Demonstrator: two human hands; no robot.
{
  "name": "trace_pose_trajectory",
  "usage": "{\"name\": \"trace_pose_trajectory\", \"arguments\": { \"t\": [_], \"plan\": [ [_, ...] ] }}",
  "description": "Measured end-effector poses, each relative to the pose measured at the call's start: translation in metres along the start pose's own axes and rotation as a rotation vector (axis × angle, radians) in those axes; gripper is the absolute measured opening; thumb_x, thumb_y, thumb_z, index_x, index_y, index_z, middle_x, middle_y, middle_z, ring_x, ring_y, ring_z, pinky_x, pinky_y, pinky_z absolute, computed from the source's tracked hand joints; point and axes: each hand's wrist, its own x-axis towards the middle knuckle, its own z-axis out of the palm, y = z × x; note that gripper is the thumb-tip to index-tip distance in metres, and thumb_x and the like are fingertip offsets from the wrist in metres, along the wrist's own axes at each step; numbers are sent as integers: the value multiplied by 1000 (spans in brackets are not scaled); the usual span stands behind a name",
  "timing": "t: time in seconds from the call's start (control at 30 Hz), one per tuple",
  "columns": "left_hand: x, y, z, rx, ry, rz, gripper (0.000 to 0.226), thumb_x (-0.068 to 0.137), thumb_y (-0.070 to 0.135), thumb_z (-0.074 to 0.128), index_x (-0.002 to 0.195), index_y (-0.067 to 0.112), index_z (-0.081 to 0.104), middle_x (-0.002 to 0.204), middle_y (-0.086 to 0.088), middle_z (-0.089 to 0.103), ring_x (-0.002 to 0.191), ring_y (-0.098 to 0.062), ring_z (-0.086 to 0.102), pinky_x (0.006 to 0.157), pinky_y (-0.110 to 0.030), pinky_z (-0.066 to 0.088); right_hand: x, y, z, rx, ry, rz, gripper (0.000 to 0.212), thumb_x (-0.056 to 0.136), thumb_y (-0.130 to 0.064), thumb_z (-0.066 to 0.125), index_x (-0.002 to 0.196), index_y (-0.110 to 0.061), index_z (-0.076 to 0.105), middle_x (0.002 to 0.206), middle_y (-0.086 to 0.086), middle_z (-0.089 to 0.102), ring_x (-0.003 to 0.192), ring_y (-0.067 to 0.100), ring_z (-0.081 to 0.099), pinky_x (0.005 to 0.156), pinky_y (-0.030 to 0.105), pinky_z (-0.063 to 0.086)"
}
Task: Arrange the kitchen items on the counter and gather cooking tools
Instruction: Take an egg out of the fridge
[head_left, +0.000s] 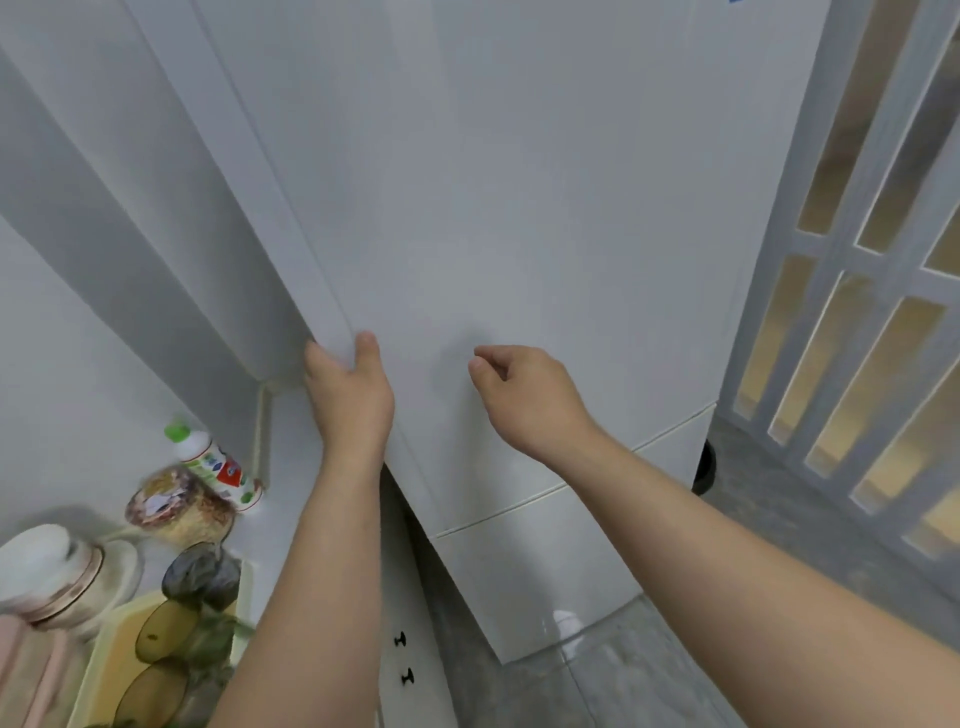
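While facing the white fridge door (519, 208), grips its left edge with the left hand (353, 395), at about nine o'clock from the frame's centre: thumb flat on the front face, the other fingers curled round the edge and hidden behind it. Holds the right hand (524, 395) at three o'clock from the left one, close to the door's face, fingers loosely curled, thumb and forefinger tips near each other with nothing between them; cannot tell whether the knuckles touch the door. Down at seven to eight o'clock, on the white counter (291, 431) beside the fridge: a green-capped bottle (213, 460), and touching it at its seven o'clock a clear bag of brownish dry goods (176, 506). Farther toward seven o'clock, a white lidded pot (57, 566) at the frame's edge, then a yellow tray (117, 660) carrying a dark bag (200, 574) and blurred yellow-green vegetables (166, 629). Below the counter, at six o'clock, black cabinet knobs (400, 640). At three o'clock, a white lattice door (857, 265).
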Motion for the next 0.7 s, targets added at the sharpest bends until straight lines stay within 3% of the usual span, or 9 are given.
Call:
{"name": "trace_pose_trajectory", "arguments": {
  "t": [0.07, 0.13, 0.2, 0.33, 0.43, 0.5, 0.7],
  "plan": [
    [5, -2, -4, -21, 2, 54, 29, 97, 35, 58, 118, 15, 54, 107, 5, 63, 94, -12, 62, 78, -19, 46, 2, 1, 2, -18, -4, 16, 39, 103, -30, 44, 122, -1, 62, 110, 14, 72, 107, 25, 64, 91, 31, 50],
    [9, -9, -9, -4, -14, 116, 25, 97, 36, 60, 108, 14, 55, 89, 10, 59, 75, -3, 56, 61, -10, 41, 2, 2, 3, -37, -9, 36, 40, 104, -32, 42, 131, -8, 60, 118, 6, 71, 115, 20, 61, 92, 24, 45],
    [15, -14, -15, 21, -21, 135, 25, 95, 37, 63, 95, 15, 52, 73, 11, 47, 61, -1, 44, 54, -14, 36, 2, 1, 3, -53, -25, 41, 43, 105, -34, 41, 141, -14, 54, 126, 2, 67, 122, 17, 57, 95, 21, 41],
    [22, -15, -19, 49, -67, 127, 31, 93, 41, 65, 77, 26, 43, 70, 10, 40, 59, -5, 38, 57, -22, 35, -3, 3, 0, -75, -2, 43, 46, 105, -34, 40, 145, -15, 49, 134, 2, 63, 128, 17, 54, 101, 24, 40],
    [16, -14, -23, 31, -80, 141, 31, 93, 41, 66, 82, 20, 46, 72, 9, 41, 61, -6, 40, 59, -22, 37, -18, 1, -5, -75, 10, 39, 45, 105, -34, 40, 145, -15, 49, 115, 2, 71, 111, 15, 62, 89, 21, 42],
    [2, -12, -31, 24, -84, 150, 32, 92, 43, 67, 90, 16, 49, 73, 9, 44, 64, -9, 44, 62, -26, 40, -33, -1, -9, -80, 6, 21, 44, 105, -33, 39, 142, -12, 52, 111, 6, 72, 107, 18, 64, 88, 24, 46],
    [-77, -2, -61, -16, -121, 157, 25, 87, 36, 74, 94, 18, 59, 79, 7, 63, 72, -12, 61, 70, -29, 51, -91, 1, -23, -93, -63, -6, 48, 106, -36, 39, 150, -16, 43, 147, -4, 52, 134, 12, 48, 94, 14, 32]
  ]
}}
